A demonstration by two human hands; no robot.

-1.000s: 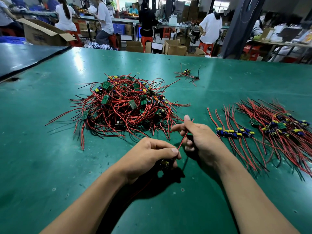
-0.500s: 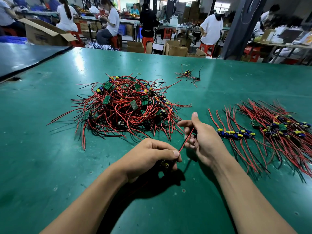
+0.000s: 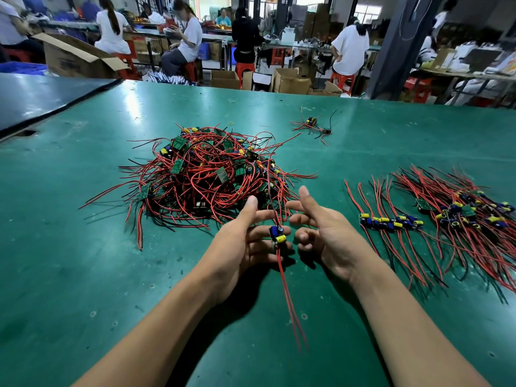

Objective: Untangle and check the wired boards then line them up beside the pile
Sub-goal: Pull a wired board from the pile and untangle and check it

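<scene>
- Opened the left hand since half a second ago. No longer a fist curled down over the wired board; now palm turned toward the right, fingers straight and spread wide, thumb up.
- Carries the wired board at the tips of those straight fingers, above the desk, just in front of the pile. Cannot tell whether nipped between two fingers or merely resting against them.
- Let go of the red wire with the right hand. Earlier pinched between thumb and forefinger; now nothing held, thumb up, fingers loosely bent, tips just beside the board but apart from it.
- Brought the board into plain sight: earlier hidden under the left fist, now showing a yellow part and a blue part.
- Changed the lie of its leads: red wires now hanging down toward the viewer between the forearms, blurred at the ends, and a thin dark one running up in front of the pile.
- Kept the pile as before: a tangle of red and black wires and green boards in the middle of the desk.
- Kept the lined-up row as before too, right of the hands, boards side by side, wires fanned out forward and back. Beyond it, further right, a looser heap.
- Kept the small stray bundle far back on the desk, well apart from the pile.
</scene>
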